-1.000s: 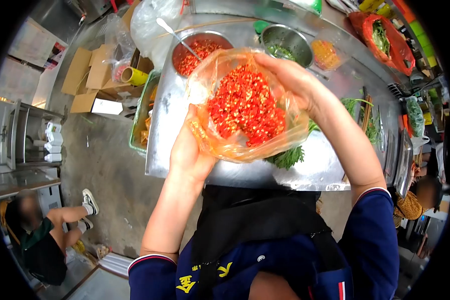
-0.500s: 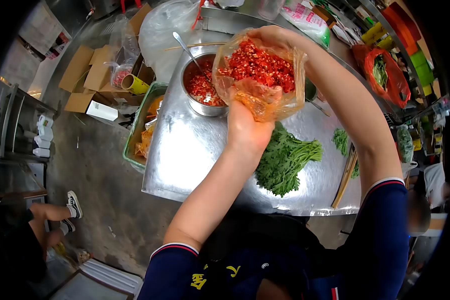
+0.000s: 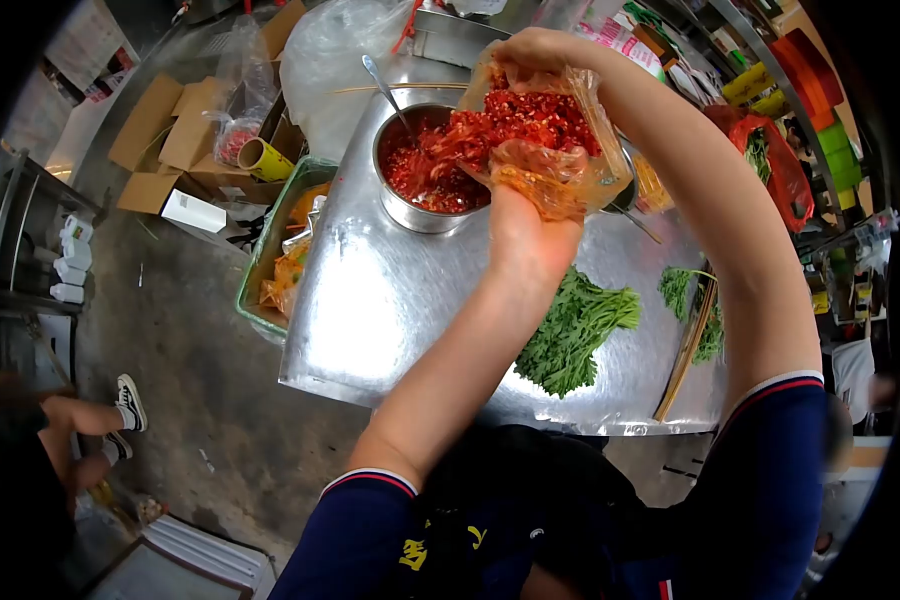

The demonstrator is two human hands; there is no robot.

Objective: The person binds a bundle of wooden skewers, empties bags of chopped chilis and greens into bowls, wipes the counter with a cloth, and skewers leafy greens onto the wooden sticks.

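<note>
My left hand [image 3: 532, 228] holds up the near side of a clear plastic bag [image 3: 540, 180] from below, its fingers wrapped in the film. On the far rim of the bag, my right hand [image 3: 538, 50] is closed. Chopped red chillies [image 3: 545, 118] fill the bag, which is tilted leftward, and a stream of them falls into a round steel pot [image 3: 425, 216]. The pot holds more chopped chilli, and a metal spoon [image 3: 382, 84] leans out of it. Nearer my body, a bunch of leafy greens [image 3: 575, 335] lies on the steel table [image 3: 370, 310].
Left of the table stands a green-rimmed bin [image 3: 260, 265] with bagged items. Cardboard boxes [image 3: 195, 130] lie beyond it. Thin sticks [image 3: 685, 355] and small green sprigs rest at the right. Another person's leg [image 3: 80, 420] shows at lower left; shelving [image 3: 760, 60] is at upper right.
Chillies now slide out of the bag into the pot, whose contents have risen. Both hands and the bag have shifted slightly right in view, and the bag is tipped more toward the pot.
</note>
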